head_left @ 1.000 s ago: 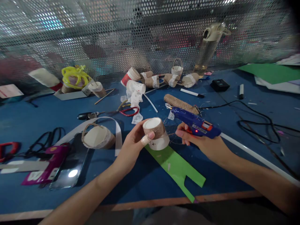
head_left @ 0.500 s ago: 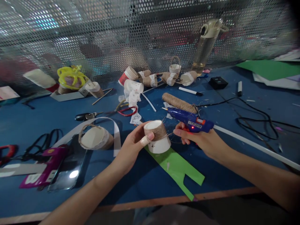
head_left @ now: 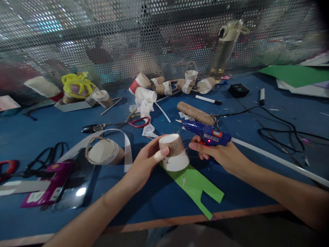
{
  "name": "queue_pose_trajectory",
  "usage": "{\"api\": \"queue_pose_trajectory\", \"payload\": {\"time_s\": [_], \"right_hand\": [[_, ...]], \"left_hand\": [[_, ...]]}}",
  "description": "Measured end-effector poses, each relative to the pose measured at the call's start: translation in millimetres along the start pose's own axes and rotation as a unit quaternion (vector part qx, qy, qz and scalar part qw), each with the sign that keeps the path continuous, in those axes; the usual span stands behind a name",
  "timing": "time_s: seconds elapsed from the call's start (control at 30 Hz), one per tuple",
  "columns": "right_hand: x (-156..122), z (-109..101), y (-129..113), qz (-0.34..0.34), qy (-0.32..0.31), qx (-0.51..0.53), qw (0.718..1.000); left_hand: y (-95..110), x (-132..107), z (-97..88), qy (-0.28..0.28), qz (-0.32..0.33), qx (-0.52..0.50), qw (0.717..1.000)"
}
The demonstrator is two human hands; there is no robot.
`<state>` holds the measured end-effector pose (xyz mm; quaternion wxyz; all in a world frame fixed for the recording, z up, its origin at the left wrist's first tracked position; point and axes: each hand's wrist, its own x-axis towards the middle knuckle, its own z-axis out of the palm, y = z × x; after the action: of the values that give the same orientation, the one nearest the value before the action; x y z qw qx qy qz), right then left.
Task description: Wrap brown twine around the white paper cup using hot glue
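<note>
My left hand [head_left: 151,153] is closed round a white paper cup [head_left: 177,162], thumb across its near side. Brown twine [head_left: 174,146] is wound in a band over the upper part of the cup, while the lower part is bare white with small dark marks. In my right hand [head_left: 209,151] is a blue hot glue gun [head_left: 205,131] with a lit red light, its nozzle pointing left above the table. A thin strand of twine seems to run from the cup to my right fingers. Under the cup lies a green cut-out sheet [head_left: 196,183].
A twine roll [head_left: 195,113] lies behind the glue gun. To the left are a small twine-handled basket [head_left: 104,151], a phone [head_left: 74,187], a purple glue gun [head_left: 48,187] and red-handled scissors [head_left: 139,121]. Several wrapped cups and a water bottle [head_left: 226,51] stand along the mesh panel [head_left: 115,41].
The cup has tilted slightly and shifted a little down and right in my left hand. My right hand with the glue gun has moved slightly left, nearer the cup.
</note>
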<state>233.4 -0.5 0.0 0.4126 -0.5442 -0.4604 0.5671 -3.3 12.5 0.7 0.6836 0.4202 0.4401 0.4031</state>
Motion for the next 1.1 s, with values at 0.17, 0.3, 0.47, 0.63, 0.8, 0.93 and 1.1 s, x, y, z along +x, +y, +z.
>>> {"api": "queue_pose_trajectory", "payload": {"time_s": [0.17,0.3,0.47,0.63,0.8,0.93,1.1], "right_hand": [[-1.0,1.7,-3.0,-0.003,0.003,0.015,1.0],[-1.0,2.0,-2.6,0.004,0.003,0.018,1.0],[-1.6,1.4,2.0,0.004,0.01,0.018,1.0],[-1.7,3.4,3.1,-0.003,0.017,0.029,0.999],[-1.7,7.1,0.7,-0.021,0.018,0.038,0.999],[-5.1,9.0,-5.2,-0.009,0.034,0.043,0.998],[-9.7,10.7,-9.8,-0.033,0.024,0.05,0.998]], "left_hand": [[0.9,0.1,0.4,-0.018,-0.009,-0.009,1.0],[0.3,-0.4,0.8,-0.024,-0.016,-0.012,0.999],[-2.7,-0.7,-0.1,-0.013,-0.026,-0.019,0.999],[-3.8,-1.8,-0.4,-0.026,-0.028,-0.019,0.999],[-3.6,-2.7,2.6,-0.026,-0.032,-0.039,0.998],[-4.9,-3.4,3.6,-0.04,-0.025,-0.042,0.998],[-6.1,-3.8,1.8,-0.046,-0.028,-0.05,0.997]]}}
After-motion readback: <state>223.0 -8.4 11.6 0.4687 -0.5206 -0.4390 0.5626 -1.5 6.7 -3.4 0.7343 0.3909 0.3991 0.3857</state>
